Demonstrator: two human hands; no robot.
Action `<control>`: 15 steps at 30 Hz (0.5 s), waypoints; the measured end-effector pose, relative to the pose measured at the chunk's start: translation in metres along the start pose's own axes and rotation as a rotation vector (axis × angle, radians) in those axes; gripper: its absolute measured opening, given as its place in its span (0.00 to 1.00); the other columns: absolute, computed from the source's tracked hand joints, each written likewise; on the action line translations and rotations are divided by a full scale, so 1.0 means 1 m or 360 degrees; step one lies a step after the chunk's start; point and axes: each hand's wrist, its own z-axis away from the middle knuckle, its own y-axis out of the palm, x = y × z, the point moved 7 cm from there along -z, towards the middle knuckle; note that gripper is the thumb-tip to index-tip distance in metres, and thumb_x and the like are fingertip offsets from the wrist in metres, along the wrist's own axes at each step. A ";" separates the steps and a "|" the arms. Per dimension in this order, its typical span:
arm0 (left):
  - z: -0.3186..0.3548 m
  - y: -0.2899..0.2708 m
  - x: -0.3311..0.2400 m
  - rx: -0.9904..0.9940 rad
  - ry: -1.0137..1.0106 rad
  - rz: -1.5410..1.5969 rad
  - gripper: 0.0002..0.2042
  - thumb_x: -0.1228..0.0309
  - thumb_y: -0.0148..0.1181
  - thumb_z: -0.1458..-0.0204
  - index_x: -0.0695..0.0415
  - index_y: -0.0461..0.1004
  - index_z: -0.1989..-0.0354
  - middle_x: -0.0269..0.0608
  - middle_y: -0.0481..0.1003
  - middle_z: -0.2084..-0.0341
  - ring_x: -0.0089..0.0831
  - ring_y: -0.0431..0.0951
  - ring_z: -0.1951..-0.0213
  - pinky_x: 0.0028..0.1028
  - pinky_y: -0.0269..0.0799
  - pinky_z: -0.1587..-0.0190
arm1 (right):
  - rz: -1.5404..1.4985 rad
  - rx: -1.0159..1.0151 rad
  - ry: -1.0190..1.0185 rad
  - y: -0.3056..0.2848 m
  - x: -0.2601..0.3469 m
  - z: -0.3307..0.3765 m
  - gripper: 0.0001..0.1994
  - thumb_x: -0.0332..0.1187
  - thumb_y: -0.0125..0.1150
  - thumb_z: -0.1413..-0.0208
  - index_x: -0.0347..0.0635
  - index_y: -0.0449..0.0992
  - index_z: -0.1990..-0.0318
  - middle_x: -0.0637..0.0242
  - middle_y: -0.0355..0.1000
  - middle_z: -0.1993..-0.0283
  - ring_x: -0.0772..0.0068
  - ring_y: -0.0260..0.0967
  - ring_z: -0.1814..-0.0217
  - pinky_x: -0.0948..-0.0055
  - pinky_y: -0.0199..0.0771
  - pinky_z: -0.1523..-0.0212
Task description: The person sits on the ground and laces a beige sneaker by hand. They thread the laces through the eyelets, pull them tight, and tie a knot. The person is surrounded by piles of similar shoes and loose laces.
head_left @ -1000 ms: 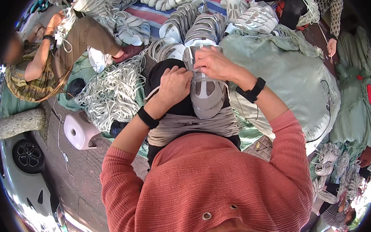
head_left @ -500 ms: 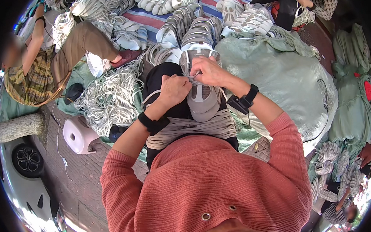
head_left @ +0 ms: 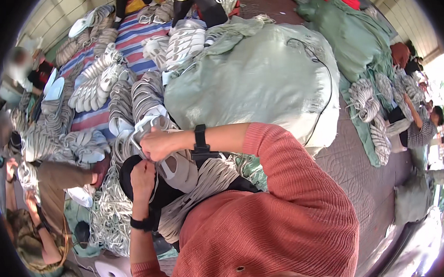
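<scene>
I've got the grey shoe on the lap, left hand and right hand curled closed at its upper, what's pinched inside I can't tell; lacing looks part-done, I'd judge, tying-off left

A bulging pale green sack lies near a sheet striped red, white and blue, with a darker green bundle at upper right, a pale stool at lower left, and a co-worker in brown trousers at far left.
</scene>
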 end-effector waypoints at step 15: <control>0.030 0.008 -0.018 -0.0048 0.0141 -0.0370 0.08 0.67 0.47 0.45 0.55 0.70 0.72 0.47 0.74 0.79 0.48 0.75 0.72 0.41 0.61 0.63 | -0.0090 0.0204 -0.0092 -0.024 0.010 0.026 0.06 0.29 0.63 0.57 0.44 0.78 0.68 0.71 0.70 0.64 0.67 0.65 0.50 0.60 0.51 0.48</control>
